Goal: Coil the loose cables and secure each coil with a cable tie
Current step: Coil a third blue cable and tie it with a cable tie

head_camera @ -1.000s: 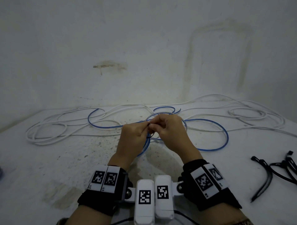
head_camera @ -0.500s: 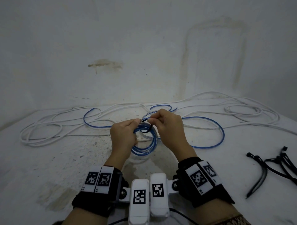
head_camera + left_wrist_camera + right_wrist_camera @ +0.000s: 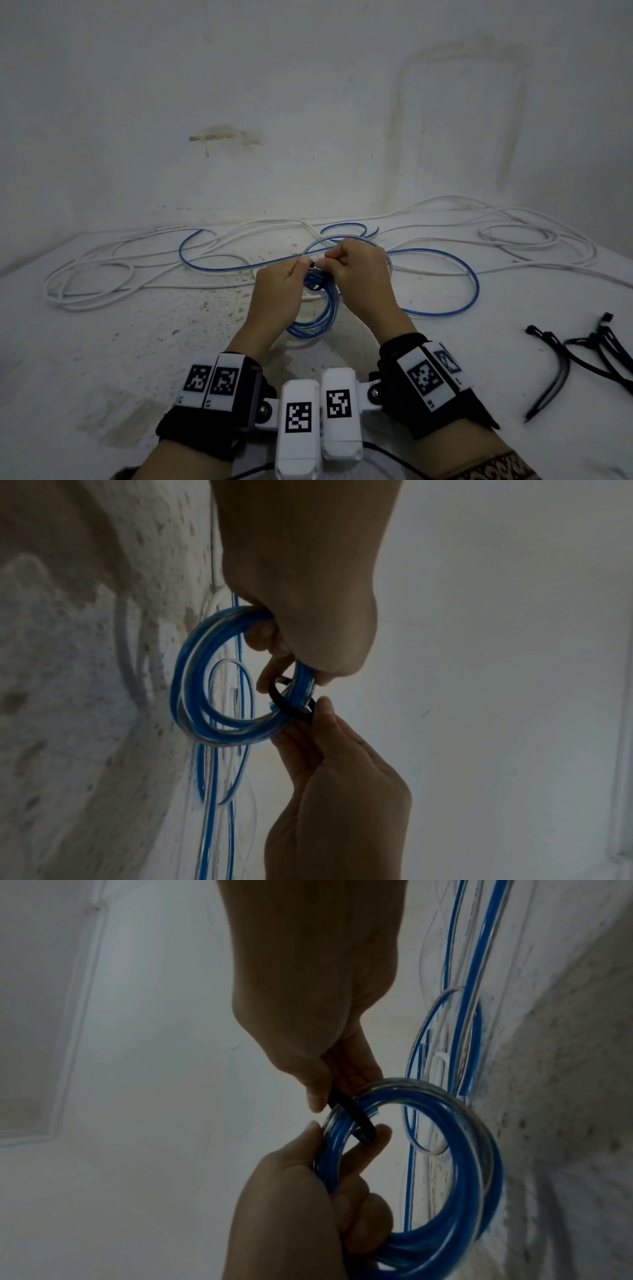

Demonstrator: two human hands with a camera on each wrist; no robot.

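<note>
We see the left hand (image 3: 277, 294) with fingers curled round the blue coil (image 3: 317, 315), holding its bundled turns together above the surface; in the left wrist view the same left hand (image 3: 301, 582) clasps the blue coil (image 3: 205, 691) at its upper side. The right hand (image 3: 363, 274) pinches a black cable tie (image 3: 315, 286) that loops round the coil strands just beside the left fingertips; in the right wrist view the right hand (image 3: 308, 996) holds the black cable tie (image 3: 352, 1118) between thumb and finger, band crossing the blue coil (image 3: 445, 1164), and the left hand (image 3: 301, 1204) grips the coil from below. How tight the tie sits we cannot tell. The rest of the blue cable (image 3: 445, 270) trails loose behind the hands on the white surface (image 3: 102, 359). Loose white cables (image 3: 89, 284) sprawl across the back, left to right. Spare black cable ties (image 3: 582, 356) lie in a small heap at right, well apart from the hands.
</note>
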